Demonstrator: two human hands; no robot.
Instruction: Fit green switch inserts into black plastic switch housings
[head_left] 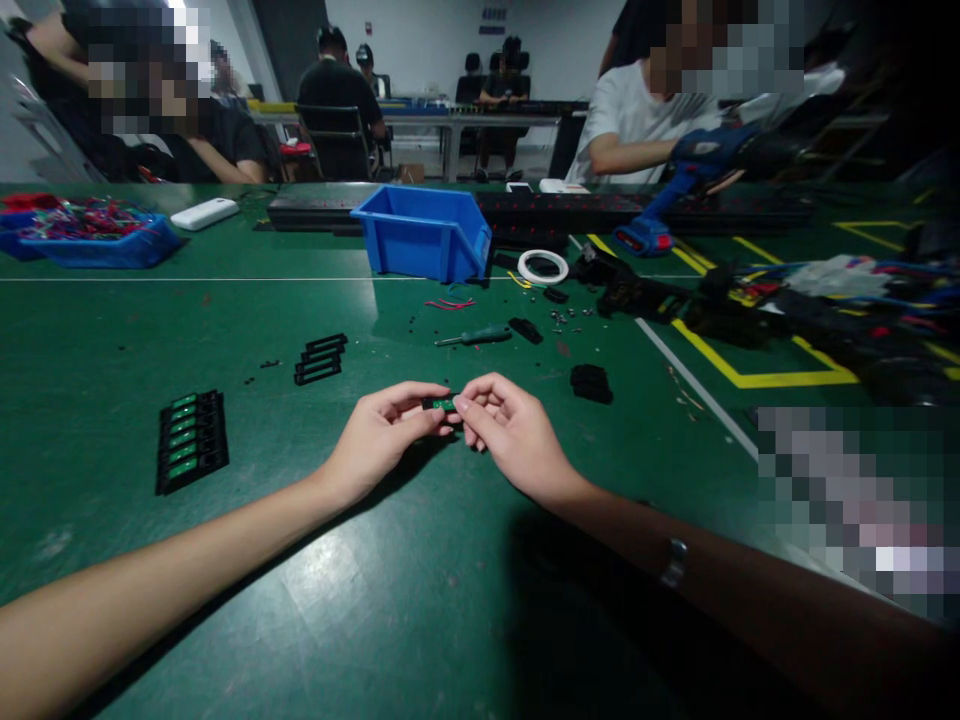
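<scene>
Between my two hands is a small green circuit board (444,404) with a black part along its edge, partly hidden by my fingers. My left hand (381,428) pinches its left end, and my right hand (517,432) closes thumb and fingers on the right end. To the left lies a row of black holders with green boards (184,438) in them. Several narrow black frames (321,360) lie beyond my left hand. Past my fingertips is a green-handled screwdriver (484,336), and black plastic pieces (591,383) sit right of my right hand.
A blue bin (424,235) stands at the back, near a white ring (543,267) and loose screws (570,318). Back left, a blue tray (105,245) holds coloured wires. A blue cordless drill (675,180) and wiring (847,285) are at right. Other people sit beyond the table.
</scene>
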